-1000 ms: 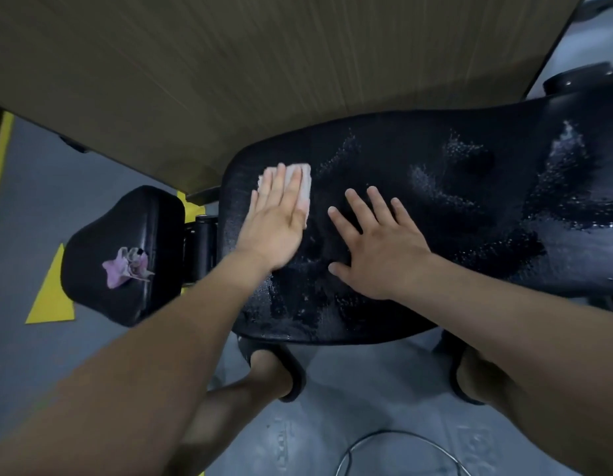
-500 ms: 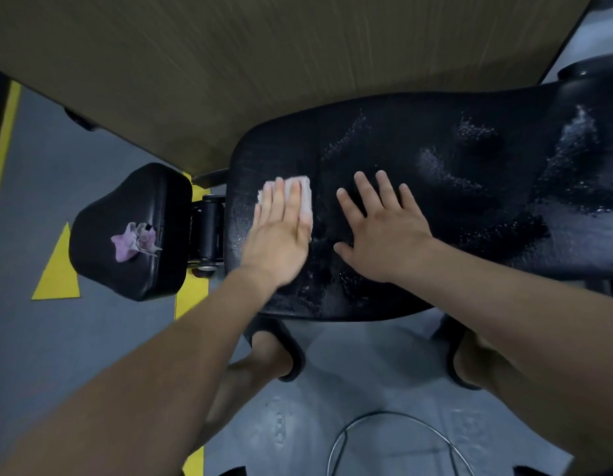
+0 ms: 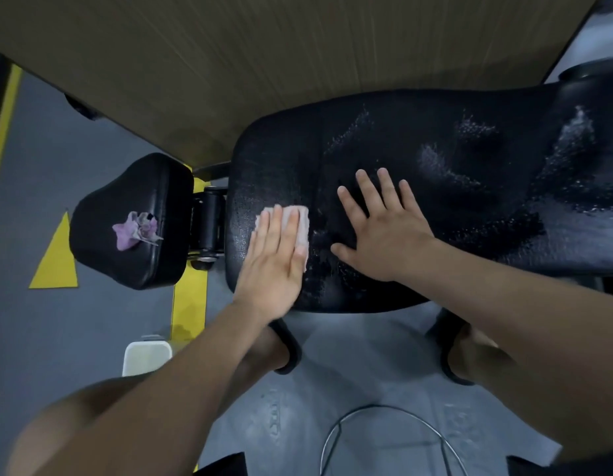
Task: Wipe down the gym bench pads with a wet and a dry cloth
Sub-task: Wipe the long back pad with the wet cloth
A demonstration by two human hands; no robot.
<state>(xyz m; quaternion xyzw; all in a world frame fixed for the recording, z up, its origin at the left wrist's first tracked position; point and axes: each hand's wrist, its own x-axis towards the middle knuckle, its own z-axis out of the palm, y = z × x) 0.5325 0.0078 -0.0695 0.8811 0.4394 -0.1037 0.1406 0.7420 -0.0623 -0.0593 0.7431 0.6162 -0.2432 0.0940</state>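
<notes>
L hand [image 3: 274,266] flat, presses pale cloth [image 3: 299,223] on wet bench surface [image 3: 435,149] nr its left end. R hand [image 3: 384,231] spread wide, palm on surface beside cloth. Purple cloth [image 3: 135,230] on small pad [image 3: 133,266] past that end.

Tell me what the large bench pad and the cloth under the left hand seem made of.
Large bench pad: black vinyl or faux leather, probably; pebbled grain, wet patches glinting. Pale cloth under the left hand: soft matte fabric, by its fuzzy edge; weave too blurred.
</notes>
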